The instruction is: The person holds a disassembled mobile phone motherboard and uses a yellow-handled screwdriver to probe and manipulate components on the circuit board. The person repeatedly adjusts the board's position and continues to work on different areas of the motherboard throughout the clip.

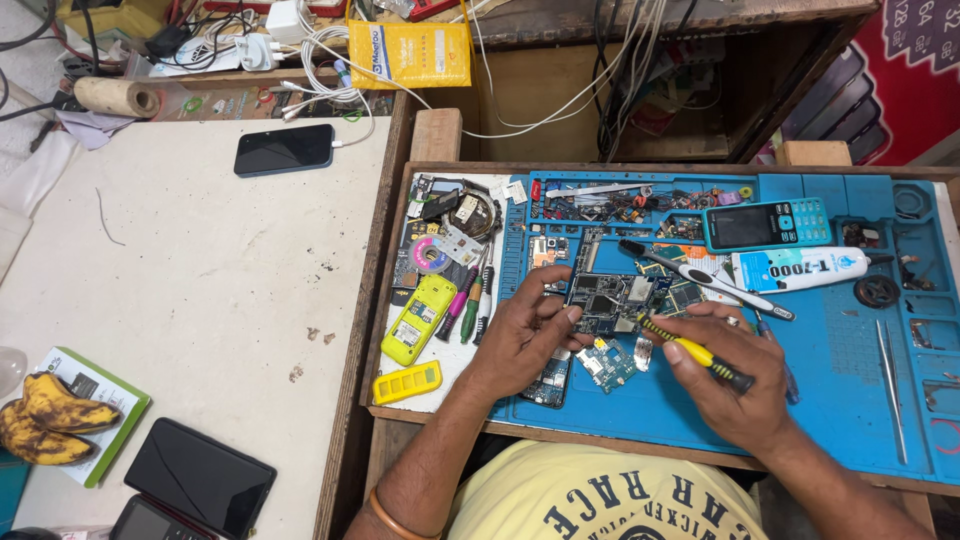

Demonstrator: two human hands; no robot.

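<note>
- Far left, bananas [38, 418] and two dark phones [198, 478] sat on the white surface [200, 280], well apart from the work; little risk there, though a stray elbow could have nudged them.
- Yellow phone shell [419, 319] and yellow keypad frame [407, 382] lay loose at the left edge of the blue mat [840, 400]; the left forearm passed just beside them and could have swept the frame off the front edge.
- Left hand [522, 340] was curled, fingertips pressed on the circuit board [610, 302] near the mat's middle, pinning rather than gripping it. If pressure eased, the board would likely have skated under the tool.
- Small loose boards [606, 362] lay just below the hands and could have been knocked or buried.
- Right hand [730, 380] was closed around a yellow-and-black screwdriver [695, 353], tip touching the board's right edge. A slip could have gouged traces or chipped a component; a freed screw could have been lost among the clutter.
- Glue tube [800, 268] and keypad phone [766, 224] sat just beyond the right hand; a jerk back could have hit them.
- Tweezers [890, 385] lay at far right, apart.
</note>
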